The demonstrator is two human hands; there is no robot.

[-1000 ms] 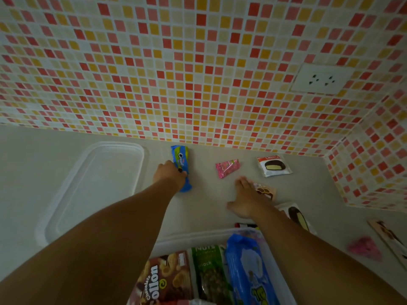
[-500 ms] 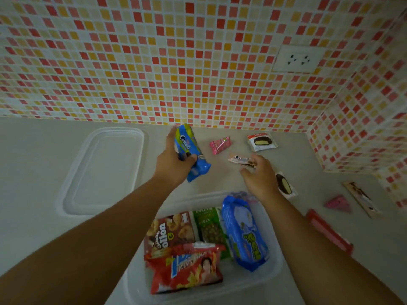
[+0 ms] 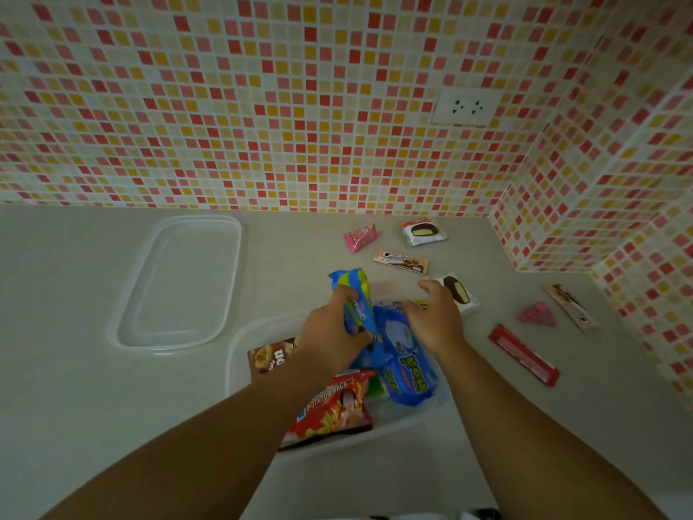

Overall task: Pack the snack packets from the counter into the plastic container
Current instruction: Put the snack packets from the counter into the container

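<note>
My left hand point(image 3: 332, 334) grips a blue Oreo packet point(image 3: 350, 290) and holds it over the far edge of the clear plastic container point(image 3: 235, 354). In the container lie a brown Collon packet point(image 3: 270, 356), a red potato snack bag point(image 3: 333, 410) and a big blue bag point(image 3: 405, 364). Bent fingers of my right hand point(image 3: 437, 320) touch the blue bag's far end; what they hold, if anything, is hidden. Loose on the counter are a pink packet point(image 3: 360, 238), a white pie packet point(image 3: 423, 232), a brown Oreo bar point(image 3: 400, 260) and a second pie packet point(image 3: 460, 294).
The container's clear lid point(image 3: 180, 283) lies flat to the left. Right of the container are a red bar point(image 3: 523, 354), a pink triangular packet point(image 3: 538, 315) and a long beige packet point(image 3: 570, 307). Tiled walls close the back and right; a socket point(image 3: 463, 106) is on the back wall.
My left hand picked the blue Oreo packet off the counter and carried it back over the container. My right hand drew back from the brown Oreo bar onto the blue bag.
</note>
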